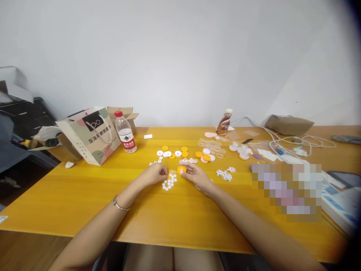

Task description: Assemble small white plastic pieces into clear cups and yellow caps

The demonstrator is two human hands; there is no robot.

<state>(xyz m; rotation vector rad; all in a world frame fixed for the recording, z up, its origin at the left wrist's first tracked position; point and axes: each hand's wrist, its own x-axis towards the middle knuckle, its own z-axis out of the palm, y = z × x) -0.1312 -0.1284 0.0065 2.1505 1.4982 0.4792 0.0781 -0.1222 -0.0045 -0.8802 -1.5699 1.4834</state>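
My right hand (196, 176) grips a round orange piece (182, 170) by its edge, with a small white spot at its centre. My left hand (158, 173) is closed, thumb and fingers pinched together; whatever they may hold is hidden. Between the hands, several small white discs (168, 184) lie loose on the yellow table (158, 222). Just beyond them are white cut-out pieces with a dark pattern (188, 160). Farther back sit several white ring-like discs (178, 154) and orange ones (184, 149). More patterned cut-outs (225, 174) lie right of my right hand.
Clear plastic rings (216, 147) lie behind the right hand, near a brown drink bottle (224, 122). Left stand a paper bag (93, 139), a water bottle (125, 135) and a cardboard box (132, 120). White cables (278, 141) and a brown packet (289, 125) occupy the right.
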